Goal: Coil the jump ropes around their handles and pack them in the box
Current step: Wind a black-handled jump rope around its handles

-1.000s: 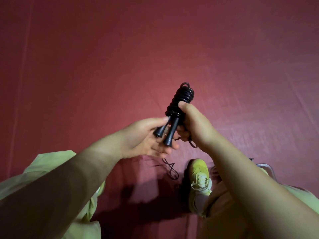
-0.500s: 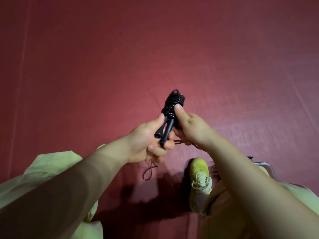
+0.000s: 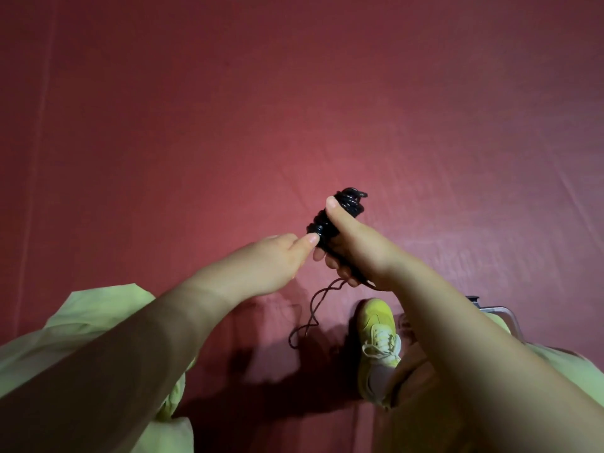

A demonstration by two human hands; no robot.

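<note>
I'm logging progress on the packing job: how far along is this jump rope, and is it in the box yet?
Done: most of the black rope is coiled into a tight bundle around its handles. In hand: the right hand grips the bundle, thumb pressed along the coils; the left hand touches its lower end with a fingertip. Left: a loose tail dangles toward the red floor and needs winding. No box is in view, so packing remains.

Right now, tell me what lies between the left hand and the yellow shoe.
In the head view, a loose thin dark cord tail dangles between the left hand and the yellow lace-up shoe, over bare red floor.
</note>
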